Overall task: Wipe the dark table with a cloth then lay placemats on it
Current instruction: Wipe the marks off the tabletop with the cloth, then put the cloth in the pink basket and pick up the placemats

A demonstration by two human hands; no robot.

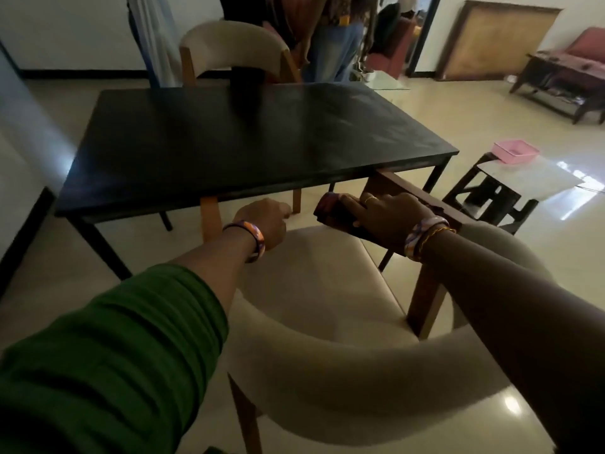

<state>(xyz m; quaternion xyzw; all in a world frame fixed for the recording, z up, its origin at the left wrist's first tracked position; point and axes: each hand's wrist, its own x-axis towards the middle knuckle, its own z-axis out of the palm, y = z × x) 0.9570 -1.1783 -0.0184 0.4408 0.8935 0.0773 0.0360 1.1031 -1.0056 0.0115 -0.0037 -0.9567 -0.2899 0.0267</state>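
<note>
The dark table [248, 139] stands ahead of me with a bare, shiny top. In front of it is a cream cushioned chair [314, 290], pulled out, and both my arms reach over its backrest. My right hand [389, 217] lies over a folded dark patterned fabric bundle [330, 209] at the front right of the seat, fingers across its top, gripping it; the thumb is hidden. My left hand [265, 221] hovers above the seat's front edge with its fingers curled in and nothing in it.
A second cream chair [229, 44] stands at the table's far side, with a person standing [330, 37] behind it. A small stool with a pale top [510, 181] and a pink basket [515, 151] sit to the right. A low wooden table [563, 83] is far right.
</note>
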